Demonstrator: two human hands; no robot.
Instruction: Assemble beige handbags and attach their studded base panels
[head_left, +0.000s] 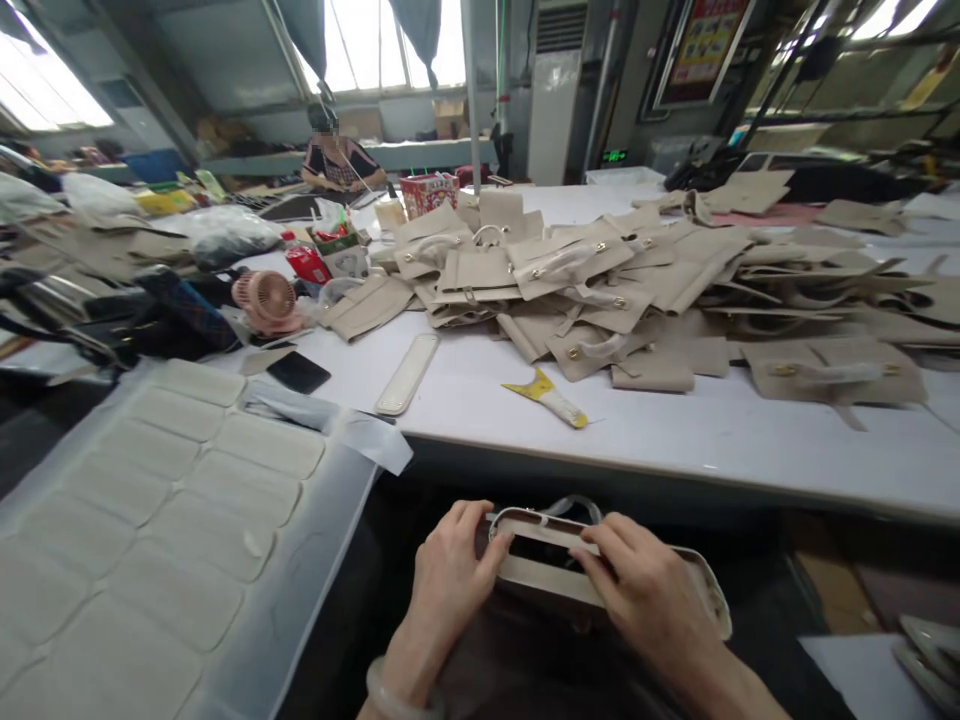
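Note:
A beige, half-built handbag (547, 576) lies in front of me below the table edge, its open rim facing up and a plastic-wrapped handle loop behind it. My left hand (454, 562) is closed on the rim at the bag's left corner, thumb inside. Farther right along the same rim, my right hand (646, 572) pinches the edge between thumb and fingers. The bag's interior is dark, and my right hand hides part of its right side. On the table beyond lie a long pale rounded panel (407, 375) and a yellow-and-white hand tool (547, 398), perhaps thread snips.
Beige bag pieces with wrapped handles (600, 270) are heaped on the white table (465, 430). At left, rounded pale panels (180, 500) cover a sheet. A pink fan (271, 300), a black phone-like slab (298, 372) and a red bottle (306, 260) stand nearby. A person (337, 160) sits at the back.

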